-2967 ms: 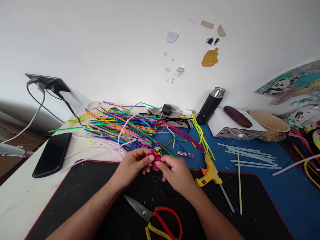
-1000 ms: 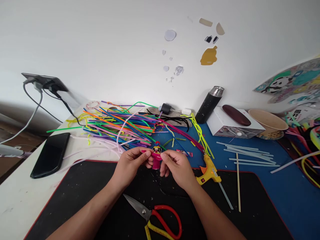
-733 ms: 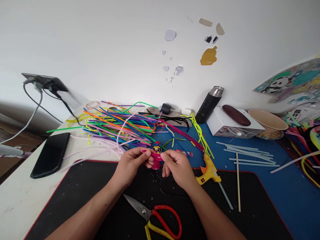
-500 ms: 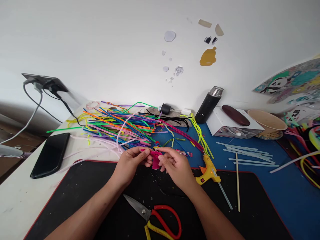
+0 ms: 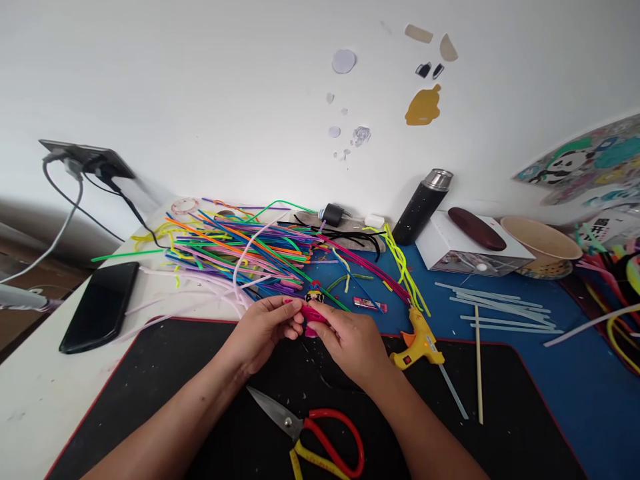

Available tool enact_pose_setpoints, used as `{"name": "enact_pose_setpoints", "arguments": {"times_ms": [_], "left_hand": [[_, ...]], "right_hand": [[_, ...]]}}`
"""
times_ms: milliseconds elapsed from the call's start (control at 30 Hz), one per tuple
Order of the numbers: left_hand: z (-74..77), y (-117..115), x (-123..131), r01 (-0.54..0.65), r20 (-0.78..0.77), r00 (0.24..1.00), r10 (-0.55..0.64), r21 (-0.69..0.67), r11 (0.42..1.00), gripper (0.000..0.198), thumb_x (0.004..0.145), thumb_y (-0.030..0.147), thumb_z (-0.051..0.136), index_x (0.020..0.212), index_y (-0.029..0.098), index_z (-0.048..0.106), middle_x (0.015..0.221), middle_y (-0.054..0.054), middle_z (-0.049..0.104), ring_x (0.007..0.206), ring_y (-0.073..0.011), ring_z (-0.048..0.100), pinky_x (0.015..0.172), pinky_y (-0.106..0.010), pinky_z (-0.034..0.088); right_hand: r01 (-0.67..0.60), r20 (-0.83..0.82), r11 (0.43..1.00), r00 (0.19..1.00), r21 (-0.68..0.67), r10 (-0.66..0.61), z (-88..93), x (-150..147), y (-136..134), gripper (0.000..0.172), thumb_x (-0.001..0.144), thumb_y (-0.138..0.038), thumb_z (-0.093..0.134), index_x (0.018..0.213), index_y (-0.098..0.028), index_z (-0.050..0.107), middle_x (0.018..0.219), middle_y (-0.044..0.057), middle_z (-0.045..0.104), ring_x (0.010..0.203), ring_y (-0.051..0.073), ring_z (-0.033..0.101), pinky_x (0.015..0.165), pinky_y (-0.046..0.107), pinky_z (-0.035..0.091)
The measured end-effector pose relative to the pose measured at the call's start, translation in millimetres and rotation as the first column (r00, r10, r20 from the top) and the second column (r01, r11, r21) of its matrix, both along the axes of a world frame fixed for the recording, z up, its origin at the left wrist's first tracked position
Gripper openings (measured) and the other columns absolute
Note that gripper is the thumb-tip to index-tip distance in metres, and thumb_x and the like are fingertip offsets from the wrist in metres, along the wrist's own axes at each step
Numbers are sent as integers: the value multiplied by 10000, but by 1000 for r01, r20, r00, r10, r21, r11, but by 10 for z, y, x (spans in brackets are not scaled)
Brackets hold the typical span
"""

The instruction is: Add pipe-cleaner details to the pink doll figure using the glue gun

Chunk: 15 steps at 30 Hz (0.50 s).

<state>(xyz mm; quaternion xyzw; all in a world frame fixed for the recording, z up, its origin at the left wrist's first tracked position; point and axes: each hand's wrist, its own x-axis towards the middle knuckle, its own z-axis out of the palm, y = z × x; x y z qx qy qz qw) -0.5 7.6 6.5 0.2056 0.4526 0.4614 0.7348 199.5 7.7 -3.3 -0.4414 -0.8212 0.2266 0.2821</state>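
Both my hands meet over the far edge of the black mat (image 5: 165, 373). Between them is a small pink pipe-cleaner figure (image 5: 313, 308) with a painted face and a red-and-blue top. My left hand (image 5: 267, 325) pinches its left side with thumb and fingers. My right hand (image 5: 345, 337) is closed on its right side, fingers curled over the pink body. Most of the figure's lower part is hidden by my fingers.
A heap of coloured pipe cleaners (image 5: 235, 250) lies behind my hands. Red-and-yellow scissors (image 5: 313, 433) lie on the mat in front. A yellow glue gun (image 5: 417, 339), glue sticks (image 5: 493, 310), a black flask (image 5: 421, 207), a white box (image 5: 470, 250) and a phone (image 5: 100, 307) surround the spot.
My right hand has closed in from the right and now covers more of the pink figure. The left hand keeps its pinch. The view has shifted slightly.
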Motion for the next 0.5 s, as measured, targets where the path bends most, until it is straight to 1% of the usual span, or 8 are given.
{"name": "enact_pose_setpoints", "arguments": {"times_ms": [167,300,500], "left_hand": [[-23,7,-12,8,12,1000,-8,-1,1000,287,675,293,971,770,97,784,645,-42,723,525,-94,657,480,-143,519],[-30,7,-15,3,2,1000,-3,-4,1000,267,688,275,962,789,98,789,653,-50,735,514,-95,656,477,-146,523],[16,10,-3,4,9,1000,-3,-8,1000,292,646,277,989,767,99,790,638,-46,732,513,-95,656,474,-143,523]], "right_hand": [[-18,45,999,999,28,17,-5,11,3,362,1098,-411,502,1337,-236,711,1193,93,809,979,267,806,831,326,593],[-21,63,1000,998,23,20,-36,20,3,364,1100,-422,502,1344,-245,707,1196,82,809,981,260,806,829,315,585],[-25,80,999,997,40,22,-67,24,0,377,1105,-436,488,1339,-243,712,1171,78,818,936,256,812,782,308,577]]}}
